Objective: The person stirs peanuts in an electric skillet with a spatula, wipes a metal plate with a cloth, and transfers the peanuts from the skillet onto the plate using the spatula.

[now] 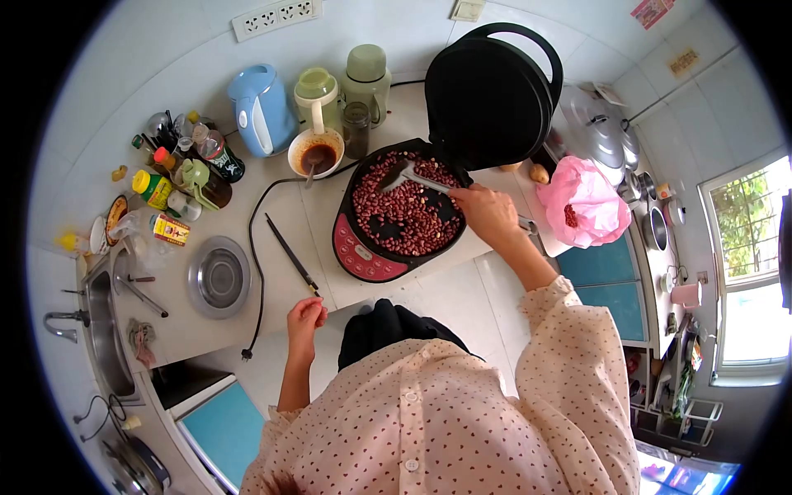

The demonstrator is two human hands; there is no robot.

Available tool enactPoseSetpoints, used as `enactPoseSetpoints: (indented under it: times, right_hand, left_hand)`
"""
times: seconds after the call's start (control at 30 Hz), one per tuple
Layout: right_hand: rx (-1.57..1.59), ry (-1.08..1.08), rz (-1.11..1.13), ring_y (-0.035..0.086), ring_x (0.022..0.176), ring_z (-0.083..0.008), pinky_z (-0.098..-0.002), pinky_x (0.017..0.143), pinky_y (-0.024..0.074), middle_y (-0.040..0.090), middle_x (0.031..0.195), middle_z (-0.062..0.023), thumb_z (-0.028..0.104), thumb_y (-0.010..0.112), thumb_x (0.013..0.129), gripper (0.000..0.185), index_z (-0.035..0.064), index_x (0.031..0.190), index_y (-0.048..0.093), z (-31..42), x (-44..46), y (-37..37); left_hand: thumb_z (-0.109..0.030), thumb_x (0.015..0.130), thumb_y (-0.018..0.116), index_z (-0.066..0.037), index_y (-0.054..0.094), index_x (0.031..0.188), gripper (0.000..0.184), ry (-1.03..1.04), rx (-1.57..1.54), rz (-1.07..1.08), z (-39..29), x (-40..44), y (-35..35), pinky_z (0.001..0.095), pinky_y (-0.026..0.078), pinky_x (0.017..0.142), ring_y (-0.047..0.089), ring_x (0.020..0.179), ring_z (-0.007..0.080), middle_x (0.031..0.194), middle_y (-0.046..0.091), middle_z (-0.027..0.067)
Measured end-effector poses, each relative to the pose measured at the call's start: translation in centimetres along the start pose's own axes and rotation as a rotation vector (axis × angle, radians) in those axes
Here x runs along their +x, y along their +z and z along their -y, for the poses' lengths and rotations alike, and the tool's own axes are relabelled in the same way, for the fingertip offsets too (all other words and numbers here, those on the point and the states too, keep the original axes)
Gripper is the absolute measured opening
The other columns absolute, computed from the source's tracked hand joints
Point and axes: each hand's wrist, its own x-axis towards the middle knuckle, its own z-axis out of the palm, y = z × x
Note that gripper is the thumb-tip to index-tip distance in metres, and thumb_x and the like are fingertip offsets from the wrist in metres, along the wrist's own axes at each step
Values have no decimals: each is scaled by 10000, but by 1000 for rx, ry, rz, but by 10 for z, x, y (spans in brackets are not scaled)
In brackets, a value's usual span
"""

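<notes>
My right hand [488, 213] is closed around the silver handle of a spatula [425, 181]. Its dark blade lies among reddish-brown peanuts [404, 214] in an electric pan [363, 257] with a red control panel. Dark patches of the pan's bottom show between the peanuts. The pan's round black lid [487, 99] stands raised on the far side. My left hand [305, 318] hangs at the counter's front edge, fingers curled in and nothing seen in them. Just beyond it lies a pair of dark chopsticks [289, 254].
A metal plate [219, 277] and an unplugged black cord [257, 272] lie left of the pan. Behind stand a bowl of brown sauce [318, 157], a blue kettle [262, 111] and several bottles [194, 169]. A pink plastic bag [590, 198] sits to the right.
</notes>
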Motion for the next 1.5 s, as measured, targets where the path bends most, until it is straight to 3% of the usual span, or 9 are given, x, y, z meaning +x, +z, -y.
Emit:
enactPoseSetpoints:
  times: [0.1, 0.23, 0.53, 0.73, 1.1, 1.27, 1.43, 1.5]
  right_hand:
    - [-5, 4, -40, 622, 778, -269, -388, 661, 493, 606, 850, -120, 67, 493, 784, 333, 189, 1070, 609, 19, 14, 22]
    - [15, 35, -31, 622, 770, -274, -388, 672, 494, 603, 867, -112, 57, 486, 786, 337, 191, 1070, 612, 25, 0, 30]
    - [-28, 161, 71, 611, 729, -290, -382, 680, 483, 606, 857, -96, 168, 531, 837, 239, 192, 1049, 638, -10, -97, -37]
    - [-152, 225, 263, 615, 720, -275, -388, 652, 481, 611, 857, -100, 150, 518, 839, 250, 188, 1054, 641, 3, -115, -39]
    - [-8, 262, 66, 612, 757, -302, -397, 669, 487, 588, 835, -126, 78, 466, 819, 310, 169, 1077, 612, 53, -55, -9]
    - [-25, 144, -14, 614, 780, -292, -389, 668, 486, 586, 868, -113, 67, 469, 815, 323, 195, 1079, 604, 61, -27, 13]
    - [-11, 73, -7, 617, 788, -293, -393, 674, 488, 586, 883, -111, 77, 483, 814, 315, 196, 1080, 602, 44, -41, 19]
    - [42, 161, 63, 615, 780, -307, -403, 677, 487, 589, 890, -125, 82, 483, 811, 316, 186, 1088, 596, 35, -47, 3]
  left_hand:
    - [-131, 861, 534, -25, 592, 991, 178, -4, 0, -1, -1, -1, -4, 213, 432, 623, 541, 691, 93, 786, 589, 27]
    - [-124, 862, 529, -26, 599, 984, 171, 2, -1, 2, -6, 1, -10, 212, 430, 622, 539, 683, 88, 778, 593, 26]
    - [-121, 866, 526, -28, 601, 988, 171, -16, -13, -1, -3, 10, -22, 209, 428, 615, 541, 681, 83, 778, 597, 23]
    - [-128, 867, 529, -26, 600, 986, 171, -16, 8, 51, -9, 17, -26, 205, 428, 618, 539, 685, 80, 786, 597, 24]
    - [-122, 863, 528, -21, 602, 985, 175, -5, 41, 86, -22, 28, -49, 201, 428, 625, 541, 686, 76, 778, 593, 18]
    - [-118, 859, 527, -23, 604, 983, 174, -7, 35, 85, -19, 27, -54, 201, 425, 624, 539, 684, 75, 779, 593, 17]
    - [-125, 860, 531, -24, 601, 984, 174, -2, 8, 69, -13, 22, -56, 205, 425, 623, 537, 684, 78, 780, 592, 20]
    - [-129, 861, 535, -24, 600, 984, 175, 6, 1, 53, -10, 19, -55, 206, 425, 623, 537, 684, 79, 780, 592, 21]
